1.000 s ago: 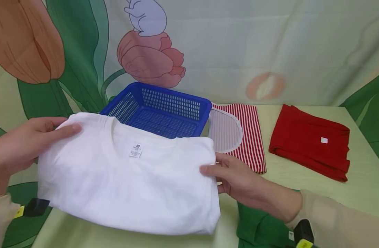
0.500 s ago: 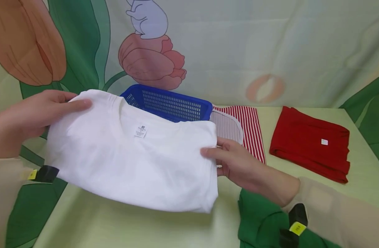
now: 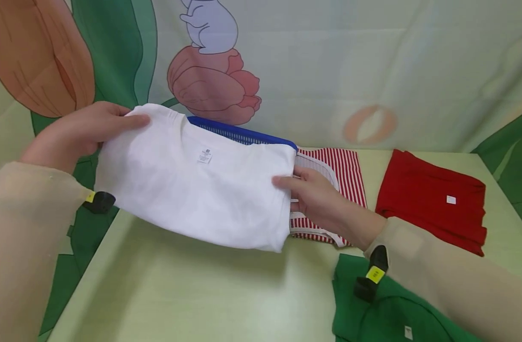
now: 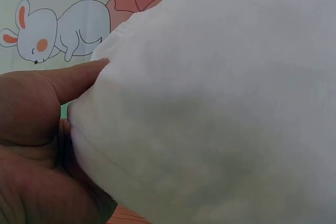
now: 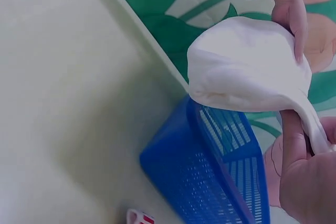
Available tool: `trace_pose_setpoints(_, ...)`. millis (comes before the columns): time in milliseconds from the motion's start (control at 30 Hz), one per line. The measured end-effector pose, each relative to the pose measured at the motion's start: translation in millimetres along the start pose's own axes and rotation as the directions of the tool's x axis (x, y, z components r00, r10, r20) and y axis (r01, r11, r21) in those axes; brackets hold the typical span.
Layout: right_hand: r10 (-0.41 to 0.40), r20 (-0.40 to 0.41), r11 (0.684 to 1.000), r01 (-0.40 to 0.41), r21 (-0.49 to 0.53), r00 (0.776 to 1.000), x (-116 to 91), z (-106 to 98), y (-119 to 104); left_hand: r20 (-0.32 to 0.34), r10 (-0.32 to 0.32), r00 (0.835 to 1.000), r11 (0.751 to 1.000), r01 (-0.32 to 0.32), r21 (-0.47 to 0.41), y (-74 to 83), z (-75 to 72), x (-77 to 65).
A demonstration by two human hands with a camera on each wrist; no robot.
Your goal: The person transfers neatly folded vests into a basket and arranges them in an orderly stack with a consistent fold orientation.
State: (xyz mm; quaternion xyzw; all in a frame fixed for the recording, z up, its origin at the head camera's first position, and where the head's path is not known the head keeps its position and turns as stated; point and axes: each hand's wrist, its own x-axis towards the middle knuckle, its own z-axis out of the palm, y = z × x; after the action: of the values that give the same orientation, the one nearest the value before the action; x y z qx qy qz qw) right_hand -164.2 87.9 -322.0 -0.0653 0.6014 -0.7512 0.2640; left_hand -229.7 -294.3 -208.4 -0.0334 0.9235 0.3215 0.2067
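Note:
A folded white T-shirt, with a printed label inside its neckline, is held up in the air between both hands. The left hand grips its left shoulder, thumb on the front and the other fingers behind. At the opposite edge the right hand pinches the cloth, thumb in front. Behind and below the shirt stands a blue plastic basket; in the head view only its back rim shows above the neckline. The left wrist view is mostly filled by the white cloth, with the left thumb on it.
A folded red-and-white striped garment lies right of the basket. Farther right is a folded red garment with a small white tag. A green garment lies near the front, under the right forearm. A printed curtain hangs behind the table.
Both hands have raised the white T-shirt and carried it farther from the person and slightly right. It now hides most of the basket. The garments on the table have stayed put.

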Motion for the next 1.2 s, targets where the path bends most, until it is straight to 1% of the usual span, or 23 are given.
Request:
trace_pose_setpoints(133,-0.029,-0.032,1.0,0.029,-0.005,0.999,13,-3,-2,-0.027,-0.03,0.999,0.997,0.032,0.067,8.0,-2.3,16.9)
trace_pose_setpoints(200,-0.04,-0.049,0.999,0.04,-0.006,0.998,19,-4,-3,-0.055,-0.039,0.998,0.994,0.044,0.096,11.0,-3.2,24.2)
trace_pose_setpoints(300,-0.043,-0.078,0.999,0.042,-0.018,0.996,29,-6,-4,-0.102,-0.036,0.994,0.993,0.048,0.112,13.6,-2.7,32.9)
trace_pose_setpoints(400,-0.044,-0.098,0.998,0.04,-0.04,0.994,37,-8,-5,-0.14,-0.014,0.99,0.99,0.033,0.139,14.9,-1.1,40.4)
trace_pose_setpoints(533,-0.06,-0.116,0.996,0.053,-0.065,0.991,47,-12,-5,-0.187,0.023,0.982,0.979,0.016,0.205,17.6,1.4,52.3)
trace_pose_setpoints(600,-0.069,-0.132,0.996,0.061,-0.065,0.989,52,-12,-4,-0.213,0.049,0.976,0.973,0.002,0.232,19.2,2.8,59.3)
trace_pose_setpoints(700,-0.072,-0.159,0.997,0.064,-0.053,0.985,59,-11,1,-0.245,0.107,0.964,0.959,-0.035,0.28,21.2,5.7,68.7)
trace_pose_setpoints(767,-0.068,-0.169,0.997,0.061,-0.045,0.983,63,-8,6,-0.256,0.136,0.957,0.952,-0.054,0.301,22.3,9.0,73.9)
trace_pose_setpoints(833,-0.061,-0.172,0.997,0.054,-0.048,0.983,67,-5,11,-0.257,0.146,0.955,0.949,-0.062,0.31,23.0,12.7,77.9)
trace_pose_setpoints(1067,-0.036,-0.203,0.991,0.01,-0.131,0.978,71,6,24,-0.272,0.147,0.951,0.946,-0.054,0.321,20.4,27.5,88.5)
trace_pose_setpoints(1200,-0.029,-0.208,0.982,-0.011,-0.189,0.978,73,7,29,-0.266,0.135,0.954,0.949,-0.048,0.311,15.1,33.5,93.6)
